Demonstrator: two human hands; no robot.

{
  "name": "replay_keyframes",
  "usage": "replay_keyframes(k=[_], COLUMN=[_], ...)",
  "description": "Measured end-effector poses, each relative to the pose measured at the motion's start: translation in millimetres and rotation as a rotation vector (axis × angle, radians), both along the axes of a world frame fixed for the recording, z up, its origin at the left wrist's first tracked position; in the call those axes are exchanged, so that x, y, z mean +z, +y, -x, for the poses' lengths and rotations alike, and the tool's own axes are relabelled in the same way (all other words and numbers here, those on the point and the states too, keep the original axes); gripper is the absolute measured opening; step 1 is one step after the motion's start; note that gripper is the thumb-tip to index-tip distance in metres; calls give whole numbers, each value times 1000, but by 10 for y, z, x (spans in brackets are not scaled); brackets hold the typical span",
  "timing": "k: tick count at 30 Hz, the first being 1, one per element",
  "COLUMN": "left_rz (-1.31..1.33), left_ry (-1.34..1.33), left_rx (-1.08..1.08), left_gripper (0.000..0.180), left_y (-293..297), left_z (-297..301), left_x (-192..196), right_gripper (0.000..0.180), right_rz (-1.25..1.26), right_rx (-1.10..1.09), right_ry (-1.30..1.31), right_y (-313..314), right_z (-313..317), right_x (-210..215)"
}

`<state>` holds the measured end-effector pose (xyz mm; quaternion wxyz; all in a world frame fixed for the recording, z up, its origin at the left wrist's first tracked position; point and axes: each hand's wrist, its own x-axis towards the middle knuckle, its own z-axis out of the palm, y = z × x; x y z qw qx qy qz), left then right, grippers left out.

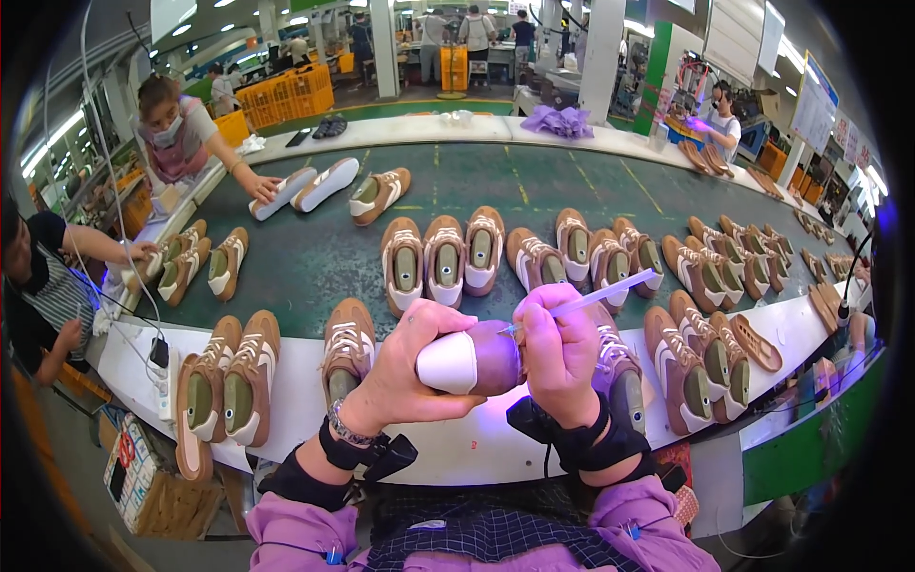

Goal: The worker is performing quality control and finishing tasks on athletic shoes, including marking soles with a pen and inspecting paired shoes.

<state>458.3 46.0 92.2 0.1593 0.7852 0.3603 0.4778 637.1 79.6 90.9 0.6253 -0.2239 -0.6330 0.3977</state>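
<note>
My left hand grips a brown shoe upper with a white heel, held sideways in front of me above the white edge of the belt. My right hand holds a thin white pen-like tool whose tip touches the top of that shoe. Both wrists wear black straps. A brown and white sneaker stands just left of my left hand, and another sneaker sits partly hidden behind my right hand.
A dark green conveyor belt carries several brown and white sneakers in rows. Two sneakers stand on the white ledge at left. A person at far left reaches onto the belt; another person's arm touches shoes at the left edge.
</note>
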Motion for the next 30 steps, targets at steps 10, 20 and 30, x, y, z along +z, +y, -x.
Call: replay_keyframes(k=[10,20,30], left_rz=[3,11,65], left_ry=[-1,-4,-7], left_rx=[-5,-11,-13], left_gripper=[59,59,65], left_y=[54,99,154], left_z=[-57,-116,-117], left_x=[22,-2,-63], right_gripper=[5,4,4], right_rz=[-73,-244,-258], right_rx=[-16,-63,-61], right_ry=[5,21,27], right_y=[9,70,72], right_z=[-84,-132,-167], right_x=[-55,-123,-165])
